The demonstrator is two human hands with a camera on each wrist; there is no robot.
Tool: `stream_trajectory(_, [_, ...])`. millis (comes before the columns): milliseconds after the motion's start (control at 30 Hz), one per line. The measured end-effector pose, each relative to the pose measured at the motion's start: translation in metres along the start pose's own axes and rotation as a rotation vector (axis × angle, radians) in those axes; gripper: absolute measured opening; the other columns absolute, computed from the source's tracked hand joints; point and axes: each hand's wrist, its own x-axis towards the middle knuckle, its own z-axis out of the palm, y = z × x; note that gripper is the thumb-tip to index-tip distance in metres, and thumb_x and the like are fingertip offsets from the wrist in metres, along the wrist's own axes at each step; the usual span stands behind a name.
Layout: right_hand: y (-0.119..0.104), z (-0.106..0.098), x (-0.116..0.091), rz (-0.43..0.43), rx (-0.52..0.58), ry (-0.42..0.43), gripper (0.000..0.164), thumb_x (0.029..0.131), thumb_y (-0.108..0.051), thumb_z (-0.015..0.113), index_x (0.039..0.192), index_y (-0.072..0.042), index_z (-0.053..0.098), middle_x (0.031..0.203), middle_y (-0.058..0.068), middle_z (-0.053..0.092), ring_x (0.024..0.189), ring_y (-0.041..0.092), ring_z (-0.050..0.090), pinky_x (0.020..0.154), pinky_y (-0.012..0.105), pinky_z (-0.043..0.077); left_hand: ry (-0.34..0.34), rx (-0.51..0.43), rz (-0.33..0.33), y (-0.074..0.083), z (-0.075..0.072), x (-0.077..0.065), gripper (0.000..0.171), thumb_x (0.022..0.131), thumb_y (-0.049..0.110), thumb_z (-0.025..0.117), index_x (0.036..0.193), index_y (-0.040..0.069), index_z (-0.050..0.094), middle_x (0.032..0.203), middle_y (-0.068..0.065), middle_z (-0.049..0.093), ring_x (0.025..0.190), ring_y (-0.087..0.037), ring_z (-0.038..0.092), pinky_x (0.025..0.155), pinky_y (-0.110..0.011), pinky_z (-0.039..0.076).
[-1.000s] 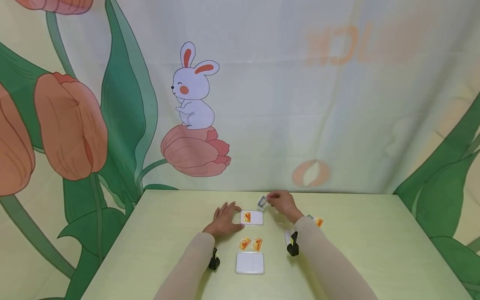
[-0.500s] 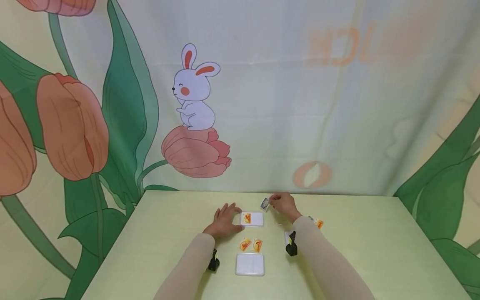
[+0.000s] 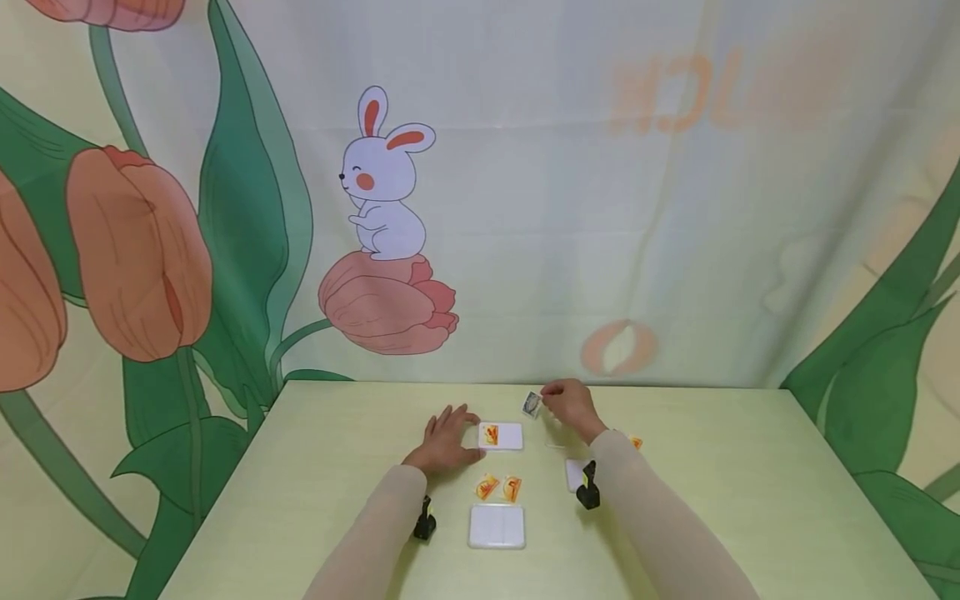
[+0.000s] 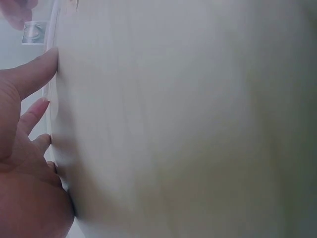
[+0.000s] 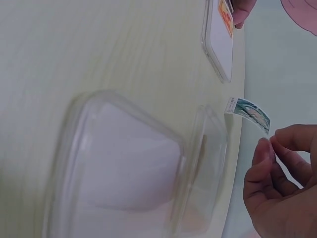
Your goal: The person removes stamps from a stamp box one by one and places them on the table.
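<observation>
My right hand (image 3: 572, 408) pinches a small stamp (image 3: 532, 405) by one edge, above the back of the table. In the right wrist view the stamp (image 5: 252, 114) bends slightly and shows a green picture with a white border. Left of it lies a flat clear case with a white inside (image 3: 511, 437), an orange stamp (image 3: 491, 435) on its left half. The thumb and index finger of my left hand (image 3: 444, 446) hold that case at its left end, one at each long edge. The other left fingers are spread behind it.
Two orange stamps (image 3: 487, 487) lie in front of the held case, and another white case (image 3: 497, 527) lies nearer. Below my right wrist is a clear plastic case (image 5: 129, 148); another orange stamp (image 3: 636, 442) shows beyond the sleeve. A printed curtain (image 3: 510, 250) hangs behind the table.
The right hand and its stamp have shifted slightly right, away from the held case, and the stamp has turned a little. The left hand stays at the case.
</observation>
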Motion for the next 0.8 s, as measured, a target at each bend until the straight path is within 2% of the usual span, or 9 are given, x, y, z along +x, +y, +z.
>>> stream_trajectory(167, [-0.001,-0.002,-0.001,-0.027,-0.027,0.004,0.024,0.092,-0.011,0.061,0.112,-0.002,0.071,0.107,0.014,0.072,0.083,0.018,0.064,0.065,0.025,0.050,0.002,-0.011,0.003,0.000,-0.001,0.000,0.053,0.088,0.034,0.073,0.133,0.018,0.050,0.163,-0.013,0.022,0.153,-0.037,0.008,0.122,-0.057,0.000])
stream_trajectory(433, [-0.002,-0.001,-0.001,-0.104,-0.029,0.018,0.020,0.091,-0.013,0.065,0.107,-0.004,0.072,0.108,0.011,0.072,0.094,0.024,0.066,0.071,0.029,0.053,0.005,-0.011,0.022,0.002,-0.002,-0.002,0.053,0.090,0.031,0.071,0.135,0.014,0.048,0.163,-0.016,0.021,0.152,-0.039,0.007,0.122,-0.058,-0.001])
stream_trajectory(600, [-0.005,0.002,-0.005,-0.113,0.019,-0.009,0.020,0.092,-0.015,0.065,0.107,-0.005,0.072,0.104,0.010,0.072,0.089,0.022,0.068,0.068,0.028,0.053,0.012,-0.006,0.025,0.003,-0.002,-0.002,0.052,0.090,0.029,0.071,0.134,0.013,0.048,0.162,-0.017,0.021,0.152,-0.040,0.008,0.121,-0.059,-0.001])
stream_trajectory(800, [-0.004,0.009,-0.009,-0.112,0.042,-0.003,0.018,0.091,-0.016,0.067,0.106,-0.008,0.072,0.102,0.006,0.072,0.087,0.017,0.067,0.070,0.027,0.053,0.007,-0.006,0.012,0.002,-0.001,-0.002,0.053,0.089,0.032,0.072,0.134,0.016,0.049,0.163,-0.015,0.021,0.152,-0.038,0.008,0.122,-0.058,-0.001])
